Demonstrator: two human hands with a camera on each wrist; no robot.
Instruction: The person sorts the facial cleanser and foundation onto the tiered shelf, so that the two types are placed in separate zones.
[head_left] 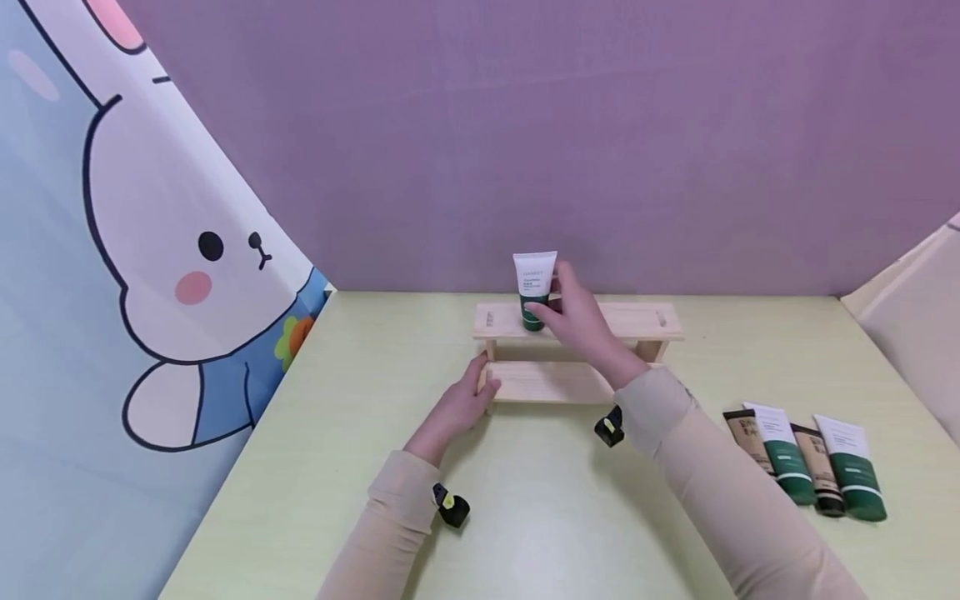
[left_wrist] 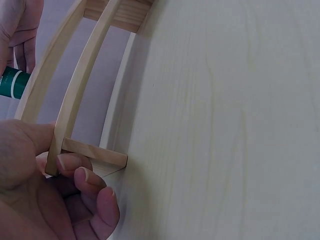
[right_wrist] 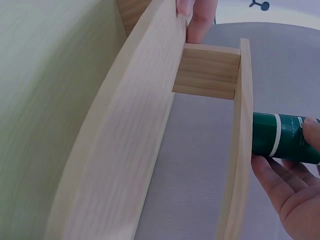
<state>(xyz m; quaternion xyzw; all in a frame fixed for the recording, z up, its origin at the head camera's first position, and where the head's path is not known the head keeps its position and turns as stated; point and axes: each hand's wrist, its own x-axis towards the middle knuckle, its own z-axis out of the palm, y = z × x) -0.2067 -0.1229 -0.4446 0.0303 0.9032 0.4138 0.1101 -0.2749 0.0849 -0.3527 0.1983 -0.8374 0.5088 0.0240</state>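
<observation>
A pale-yellow desk (head_left: 540,492) is backed by purple cloth (head_left: 600,150). Near its back edge, one two-tier pale wooden stand (head_left: 551,382) is gripped at its left end by the left hand (head_left: 463,402). One upright white-and-green tube (head_left: 534,277) is pinched by the right hand (head_left: 588,325) on the upper shelf (head_left: 626,319), left of centre. Near the right edge, two tan-and-black tubes (head_left: 819,467) and two more white-and-green tubes (head_left: 851,471) are laid.

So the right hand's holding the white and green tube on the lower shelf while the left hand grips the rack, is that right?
Not quite: the head view shows the right hand holding the tube on the upper shelf. The rest stands.
</observation>
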